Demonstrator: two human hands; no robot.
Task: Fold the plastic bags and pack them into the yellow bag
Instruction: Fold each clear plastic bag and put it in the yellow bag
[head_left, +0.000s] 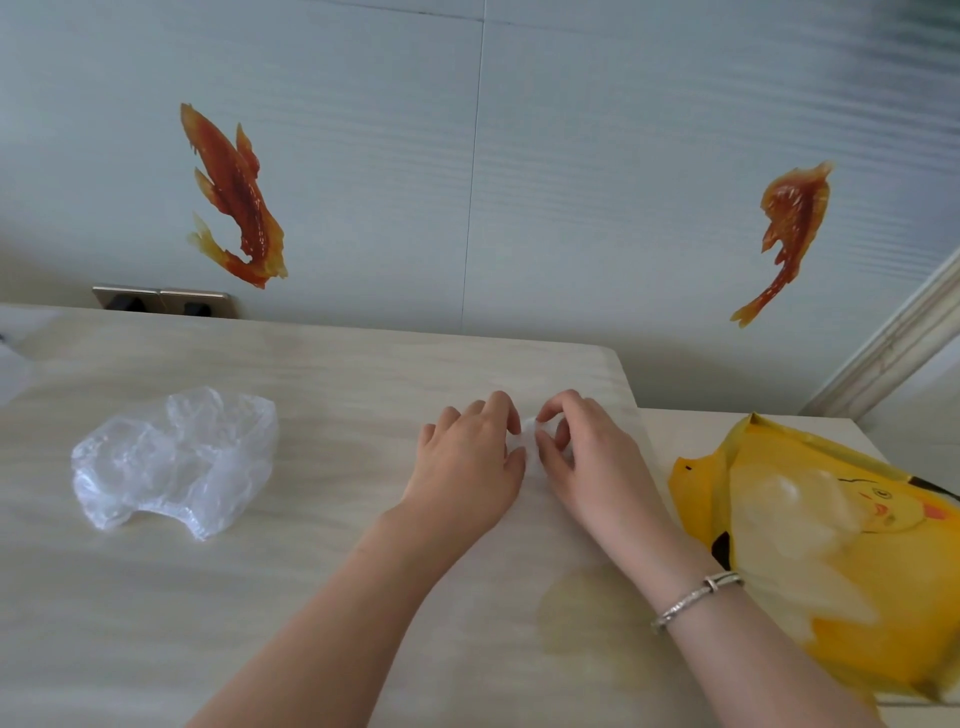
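— Pinching what, both of them?
— A small folded plastic bag (531, 435), mid-table (322, 374). The left hand (470, 462) and right hand (587, 457) meet over it, fingers curled onto it.
— And the rest?
— One crumpled clear plastic bag (174, 460) lies well to the left. The yellow bag (841, 561) sits at the right edge, near the right wrist's bracelet (696, 597).

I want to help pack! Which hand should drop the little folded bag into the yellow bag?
Probably the right hand. It pinches the folded bag together with the left hand, but the yellow bag lies on the right side, right beside that arm. The left would have to cross over.
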